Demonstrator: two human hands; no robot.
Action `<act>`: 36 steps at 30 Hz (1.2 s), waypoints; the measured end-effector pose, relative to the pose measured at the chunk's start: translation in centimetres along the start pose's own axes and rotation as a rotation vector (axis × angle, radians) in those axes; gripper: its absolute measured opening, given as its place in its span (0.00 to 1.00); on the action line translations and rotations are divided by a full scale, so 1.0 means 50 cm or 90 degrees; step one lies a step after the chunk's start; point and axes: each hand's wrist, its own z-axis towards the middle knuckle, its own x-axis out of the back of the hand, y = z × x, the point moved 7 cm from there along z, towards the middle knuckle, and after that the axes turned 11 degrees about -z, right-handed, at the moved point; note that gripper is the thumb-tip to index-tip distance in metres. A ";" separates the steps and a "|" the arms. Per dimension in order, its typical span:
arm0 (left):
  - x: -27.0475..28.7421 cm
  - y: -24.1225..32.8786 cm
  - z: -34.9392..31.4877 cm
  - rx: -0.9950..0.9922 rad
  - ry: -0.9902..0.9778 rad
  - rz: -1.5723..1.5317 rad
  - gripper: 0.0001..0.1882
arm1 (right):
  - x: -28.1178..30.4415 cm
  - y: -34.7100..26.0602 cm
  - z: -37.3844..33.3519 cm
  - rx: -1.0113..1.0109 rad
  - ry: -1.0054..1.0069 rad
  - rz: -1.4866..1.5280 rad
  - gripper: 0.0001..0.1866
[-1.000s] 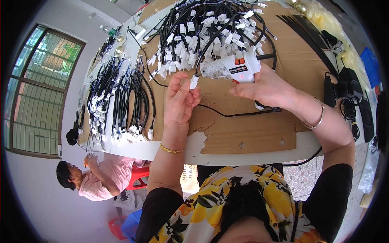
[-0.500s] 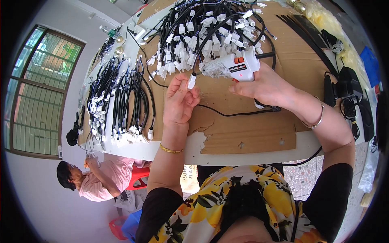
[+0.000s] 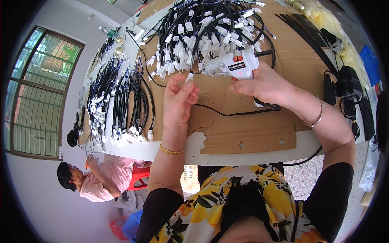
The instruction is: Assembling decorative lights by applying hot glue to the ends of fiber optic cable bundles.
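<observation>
Between thumb and fingers, my left hand [image 3: 180,99] pinches a small white plug connector [image 3: 189,77] on the end of a black cable. My right hand [image 3: 263,86] is wrapped round the handle of a white hot glue gun [image 3: 243,67] with an orange switch. The gun's nozzle, coated in clear glue, points left and comes up close to the connector; whether they touch I cannot tell. Right behind lies a big heap of black cables with white connectors [image 3: 206,44], on a cardboard sheet [image 3: 251,133].
More cable bundles [image 3: 133,97] lie on the left of the white table [image 3: 190,150]. Black strips [image 3: 304,40], a black power adapter [image 3: 349,81] and yellowish plastic wrap [image 3: 330,24] are at the right. A person in pink [image 3: 106,178] sits at the left beyond the table's edge.
My left hand has turned the connector slightly and shifted it a little left and up. The glue gun has barely moved.
</observation>
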 end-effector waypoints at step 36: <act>0.018 -0.005 0.001 -0.013 0.045 0.000 0.11 | -0.001 -0.006 -0.001 0.029 0.003 0.049 0.08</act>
